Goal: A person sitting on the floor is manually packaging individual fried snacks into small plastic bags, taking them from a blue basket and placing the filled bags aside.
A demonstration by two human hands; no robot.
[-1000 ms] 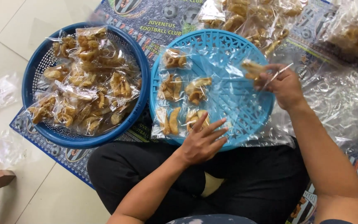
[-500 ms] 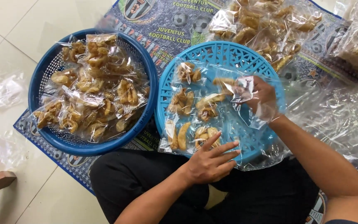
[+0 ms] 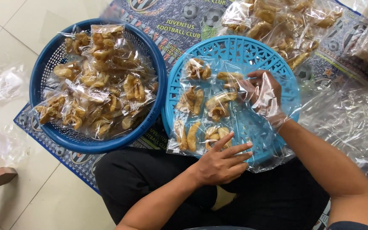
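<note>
The left hand (image 3: 220, 162) lies flat with fingers spread on the near rim of the light blue basket (image 3: 277, 68), apparently steadying it on the lap. The right hand (image 3: 263, 91) is sheathed in a clear plastic bag (image 3: 273, 106), fingers curled onto a fried snack (image 3: 228, 77) near the basket's middle, likely for hygiene. Small clear packets (image 3: 192, 100) line its left side. The dark blue basket (image 3: 37, 85) at the mat's left edge is heaped with filled packets (image 3: 103, 76).

Glossy clear plastic bags (image 3: 201, 106) (crinkly); perforated plastic trays, light blue (image 3: 277, 68), dark blue (image 3: 43, 123).
</note>
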